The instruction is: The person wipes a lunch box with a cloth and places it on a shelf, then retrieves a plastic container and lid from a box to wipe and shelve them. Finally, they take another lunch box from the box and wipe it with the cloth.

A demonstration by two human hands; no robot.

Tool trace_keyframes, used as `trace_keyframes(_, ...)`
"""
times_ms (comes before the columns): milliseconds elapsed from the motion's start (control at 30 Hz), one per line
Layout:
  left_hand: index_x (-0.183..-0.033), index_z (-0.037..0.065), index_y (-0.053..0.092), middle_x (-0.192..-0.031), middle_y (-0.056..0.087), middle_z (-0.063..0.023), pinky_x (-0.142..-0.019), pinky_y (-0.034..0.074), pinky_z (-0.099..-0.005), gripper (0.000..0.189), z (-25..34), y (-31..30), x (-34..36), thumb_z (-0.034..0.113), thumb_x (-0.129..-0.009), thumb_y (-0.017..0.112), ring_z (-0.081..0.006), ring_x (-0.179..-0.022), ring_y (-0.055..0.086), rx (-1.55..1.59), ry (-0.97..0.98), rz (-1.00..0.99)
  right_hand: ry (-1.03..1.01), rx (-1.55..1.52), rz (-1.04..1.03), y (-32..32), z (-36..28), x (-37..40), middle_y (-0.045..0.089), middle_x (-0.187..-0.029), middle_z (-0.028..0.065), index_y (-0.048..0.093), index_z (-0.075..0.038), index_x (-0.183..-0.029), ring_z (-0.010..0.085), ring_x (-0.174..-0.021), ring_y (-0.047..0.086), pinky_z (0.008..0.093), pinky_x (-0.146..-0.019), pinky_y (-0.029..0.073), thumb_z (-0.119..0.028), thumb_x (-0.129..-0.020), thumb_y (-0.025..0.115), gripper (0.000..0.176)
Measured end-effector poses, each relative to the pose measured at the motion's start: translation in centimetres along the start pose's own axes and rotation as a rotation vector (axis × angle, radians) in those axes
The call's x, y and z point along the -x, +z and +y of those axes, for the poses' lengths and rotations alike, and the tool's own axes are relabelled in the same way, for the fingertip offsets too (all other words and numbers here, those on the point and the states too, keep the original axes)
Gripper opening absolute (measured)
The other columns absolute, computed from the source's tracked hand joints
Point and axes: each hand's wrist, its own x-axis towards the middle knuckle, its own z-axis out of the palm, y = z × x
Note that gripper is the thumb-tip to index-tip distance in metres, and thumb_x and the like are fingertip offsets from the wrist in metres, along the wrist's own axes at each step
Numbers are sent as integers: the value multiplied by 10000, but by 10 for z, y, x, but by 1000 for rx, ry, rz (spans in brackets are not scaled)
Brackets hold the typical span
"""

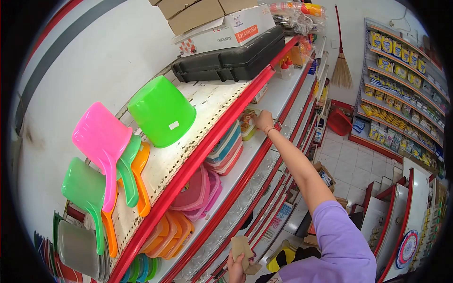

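Note:
My right hand [264, 120] reaches onto the shelf below the top one, fingers curled at the edge of a yellow-green plastic container [247, 123] with a patterned top. Part of the container is hidden by the red shelf edge. Beside it stands a stack of lidded containers [225, 151] in blue, white and pink. Low in the view, my left hand [237, 270] holds a folded beige cloth [241, 252] in closed fingers.
On the top shelf are a green bucket [163, 113], pink, green and orange dippers [102, 137], a black case [229, 55] and boxes [236, 28]. Pink and orange plasticware [172, 233] fills the shelf below. A broom [341, 70] hangs beyond, near stocked racks [401, 85].

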Motion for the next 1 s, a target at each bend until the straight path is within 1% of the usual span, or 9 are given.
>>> trace_keyframes(133, -1271, 27, 376, -1122, 503, -108, -717, 498, -304, 414, 27, 31, 15, 36, -867, 467, -208, -939, 546, -195, 212, -111, -69, 222, 427, -9, -19, 37, 594, -910, 238, 497, 60, -1114, 295, -825, 638, 321, -720, 511, -273, -792, 625, 480)
trace_keyframes(233, -1293, 11, 366, -1179, 465, -122, -887, 406, -323, 429, 28, 29, -5, 41, -874, 453, -230, -1055, 484, -768, 724, -139, -297, -64, 316, -42, -11, 103, 584, -944, 143, 476, 8, -1158, 210, -868, 599, 269, -745, 474, -235, -833, 583, 419)
trace_keyframes(300, -1332, 12, 307, -1271, 401, -126, -980, 300, -325, 435, 32, 42, -10, 178, -938, 390, -242, -1133, 424, -424, 422, -214, -283, -516, -25, -43, 16, 167, 559, -839, 70, 511, 2, -1129, 148, -744, 524, 266, -662, 434, -279, -817, 601, 429)
trace_keyframes(400, -1358, 21, 256, -1330, 342, -121, -977, 304, -323, 484, 41, 62, -13, 294, -965, 330, -240, -1152, 410, -184, 240, -358, 95, -433, -625, -91, 0, 287, 590, -932, 45, 536, 6, -1147, 111, -809, 524, 251, -715, 437, -376, -892, 514, 460)
trace_keyframes(500, -1383, 28, 192, -1374, 285, -118, -987, 298, -322, 536, 52, 94, -17, 355, -970, 290, -235, -1176, 391, -200, 249, -556, 138, -527, -694, -112, 17, 353, 606, -945, 53, 521, 21, -1157, 100, -887, 543, 241, -783, 436, -357, -902, 506, 457)
trace_keyframes(700, -1409, 34, 44, -1449, 97, -124, -1043, 230, -352, 589, 35, 165, 0, 347, -970, 282, -240, -1295, 242, -565, 514, -839, 439, -904, -209, -155, 27, 413, 580, -798, 0, 534, -33, -1099, 46, -715, 520, 220, -597, 423, -225, -838, 630, 338)
trace_keyframes(767, -1407, 26, 52, -1451, 71, -124, -1053, 211, -353, 584, 22, 177, 13, 333, -969, 287, -244, -1313, 204, -499, 388, -974, 482, -929, -160, -181, 33, 423, 594, -843, -1, 551, -38, -1084, 45, -751, 525, 210, -621, 420, -192, -837, 630, 301)
trace_keyframes(900, -1424, 62, 72, -1447, 63, -170, -1067, 155, -377, 609, -10, 193, 18, 276, -942, 377, -279, -1333, 142, -907, 717, -975, 418, -801, 39, -237, 41, 449, 611, -932, 3, 564, -25, -1067, 49, -795, 536, 201, -692, 427, -156, -850, 593, 255)
trace_keyframes(1000, -1439, 191, 75, -1447, 120, -154, -1060, 128, -413, 674, -37, 204, 14, 344, -898, 446, -277, -1342, 117, -766, 169, -1054, 281, -820, 274, -260, 50, 468, 602, -987, 34, 516, -23, -1120, 90, -862, 574, 240, -685, 479, -139, -878, 541, 269)
